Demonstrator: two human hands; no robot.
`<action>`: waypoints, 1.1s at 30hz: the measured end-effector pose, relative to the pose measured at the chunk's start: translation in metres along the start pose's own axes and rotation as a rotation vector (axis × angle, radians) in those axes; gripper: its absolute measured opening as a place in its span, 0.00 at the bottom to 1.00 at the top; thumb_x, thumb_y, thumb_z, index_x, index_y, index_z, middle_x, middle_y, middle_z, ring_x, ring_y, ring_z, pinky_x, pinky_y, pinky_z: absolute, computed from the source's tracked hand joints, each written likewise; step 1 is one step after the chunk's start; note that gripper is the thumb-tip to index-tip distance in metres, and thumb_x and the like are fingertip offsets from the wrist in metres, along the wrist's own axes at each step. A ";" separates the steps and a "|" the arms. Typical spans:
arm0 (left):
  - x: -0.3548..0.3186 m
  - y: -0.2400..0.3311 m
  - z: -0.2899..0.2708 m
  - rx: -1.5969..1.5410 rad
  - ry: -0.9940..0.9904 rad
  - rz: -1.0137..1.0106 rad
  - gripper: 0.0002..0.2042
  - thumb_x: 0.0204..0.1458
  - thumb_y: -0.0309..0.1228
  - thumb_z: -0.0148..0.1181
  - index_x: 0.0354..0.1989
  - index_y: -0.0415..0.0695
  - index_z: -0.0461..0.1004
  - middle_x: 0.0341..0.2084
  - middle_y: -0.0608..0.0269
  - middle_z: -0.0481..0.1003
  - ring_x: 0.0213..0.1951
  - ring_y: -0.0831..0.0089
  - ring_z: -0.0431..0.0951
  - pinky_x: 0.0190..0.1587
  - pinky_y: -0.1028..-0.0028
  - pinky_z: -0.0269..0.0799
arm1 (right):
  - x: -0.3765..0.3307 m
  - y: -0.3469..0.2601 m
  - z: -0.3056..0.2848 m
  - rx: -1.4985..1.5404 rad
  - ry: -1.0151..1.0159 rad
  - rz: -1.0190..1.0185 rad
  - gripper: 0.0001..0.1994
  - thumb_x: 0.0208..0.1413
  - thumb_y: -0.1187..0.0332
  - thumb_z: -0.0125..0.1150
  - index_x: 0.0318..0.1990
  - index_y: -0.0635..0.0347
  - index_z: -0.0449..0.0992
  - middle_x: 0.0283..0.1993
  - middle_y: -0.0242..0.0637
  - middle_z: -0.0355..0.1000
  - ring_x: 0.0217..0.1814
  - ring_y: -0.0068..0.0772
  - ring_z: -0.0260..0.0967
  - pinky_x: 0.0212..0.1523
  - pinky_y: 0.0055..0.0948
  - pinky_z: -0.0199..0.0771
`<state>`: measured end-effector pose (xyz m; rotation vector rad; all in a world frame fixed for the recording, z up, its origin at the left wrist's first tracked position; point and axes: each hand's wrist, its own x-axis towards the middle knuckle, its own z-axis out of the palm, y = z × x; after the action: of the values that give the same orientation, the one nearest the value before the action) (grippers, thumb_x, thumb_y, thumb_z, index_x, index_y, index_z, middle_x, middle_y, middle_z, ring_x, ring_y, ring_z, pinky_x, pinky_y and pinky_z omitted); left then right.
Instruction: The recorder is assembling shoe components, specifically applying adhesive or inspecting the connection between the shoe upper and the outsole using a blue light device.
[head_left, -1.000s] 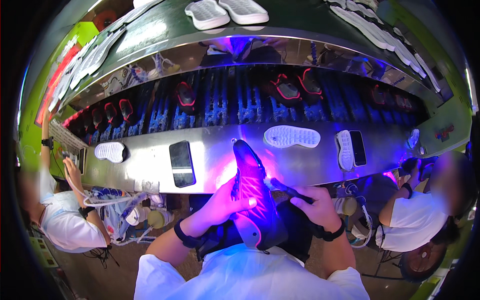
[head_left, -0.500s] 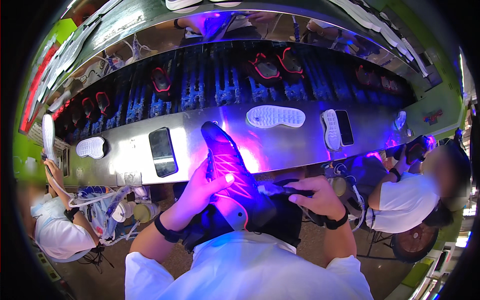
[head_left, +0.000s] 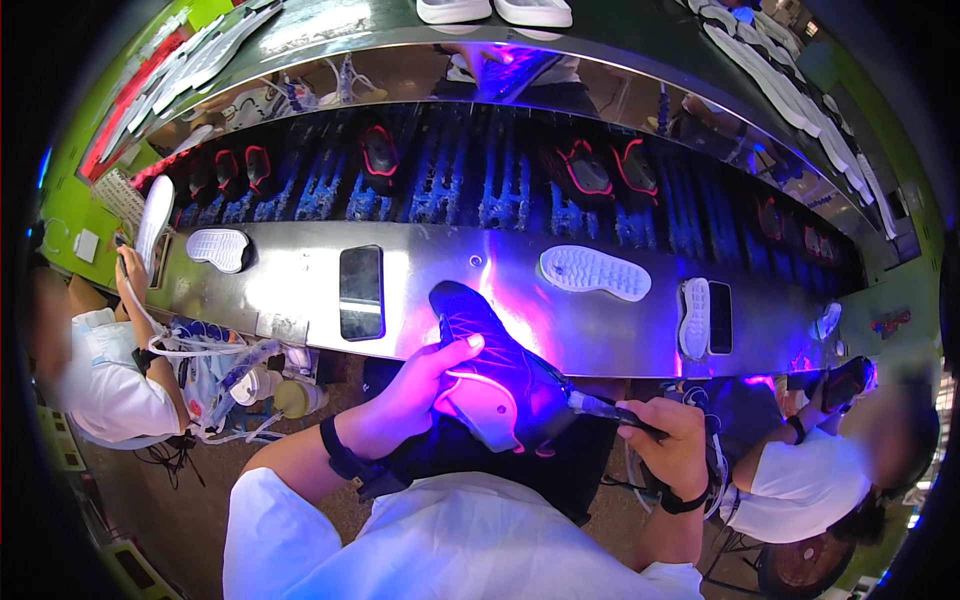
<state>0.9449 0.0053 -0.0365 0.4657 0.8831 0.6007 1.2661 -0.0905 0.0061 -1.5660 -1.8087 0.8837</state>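
Left hand (head_left: 415,390) gripping dark shoe (head_left: 490,365), right hand (head_left: 665,440) clasping pen-like tool (head_left: 600,407), tip hidden

The near shoe upper (head_left: 490,345) is dark with thin crossing lines, glowing violet and pink under purple light. The sole (head_left: 594,272) lying to its right is white with ribbed tread. The bench (head_left: 290,290) is silver.
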 end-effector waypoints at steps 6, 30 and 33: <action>-0.010 -0.002 0.006 -0.201 -0.076 -0.109 0.22 0.67 0.46 0.52 0.59 0.40 0.69 0.50 0.53 0.79 0.47 0.63 0.84 0.50 0.61 0.82 | 0.014 -0.013 -0.014 -0.126 0.082 -0.184 0.20 0.44 0.75 0.76 0.48 0.52 0.85 0.25 0.33 0.73 0.19 0.26 0.65 0.22 0.26 0.63; -0.012 -0.065 0.004 -1.214 -0.534 -0.760 0.57 0.51 0.63 0.65 0.68 0.20 0.49 0.41 0.44 0.71 0.33 0.70 0.75 0.25 0.82 0.73 | 0.050 0.009 0.019 0.145 0.124 -0.327 0.19 0.43 0.77 0.75 0.47 0.59 0.85 0.26 0.31 0.73 0.23 0.24 0.64 0.25 0.25 0.62; -0.009 -0.067 0.005 -1.189 -0.529 -0.774 0.54 0.53 0.60 0.64 0.67 0.19 0.51 0.41 0.45 0.70 0.32 0.69 0.74 0.26 0.80 0.75 | 0.038 0.022 0.031 0.180 0.120 -0.283 0.18 0.44 0.76 0.75 0.46 0.60 0.85 0.31 0.34 0.77 0.26 0.24 0.69 0.29 0.25 0.68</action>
<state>0.9642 -0.0507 -0.0688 -0.7566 0.0553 0.1751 1.2492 -0.0546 -0.0300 -1.1907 -1.7576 0.7776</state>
